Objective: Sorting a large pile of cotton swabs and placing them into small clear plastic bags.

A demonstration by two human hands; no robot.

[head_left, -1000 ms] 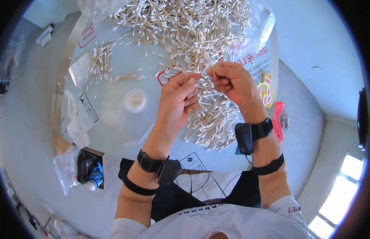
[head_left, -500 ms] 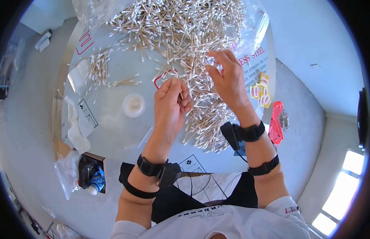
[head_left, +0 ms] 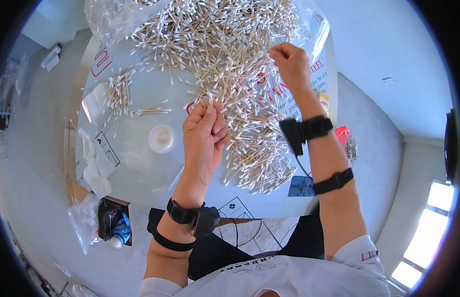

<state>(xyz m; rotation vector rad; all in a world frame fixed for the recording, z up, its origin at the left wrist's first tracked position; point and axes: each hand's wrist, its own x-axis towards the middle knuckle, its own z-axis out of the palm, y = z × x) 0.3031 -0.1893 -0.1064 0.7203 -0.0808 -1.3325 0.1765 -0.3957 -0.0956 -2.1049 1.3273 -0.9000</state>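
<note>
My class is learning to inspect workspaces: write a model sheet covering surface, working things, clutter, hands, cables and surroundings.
Surface: pale, printed tabletop.
Working things: cotton swabs heaped at the far side, spreading toward the near edge; smaller cluster at left.
Clutter: round whitish container, crumpled white sheet, clear plastic bag.
Hands: left hand seems to pinch at least one swab; right hand, fingers curled, is by the heap, contents unclear.
Cables: black cable hangs from the right wrist device.
Surroundings: bright window at right; blue item and black item at lower left.
</note>
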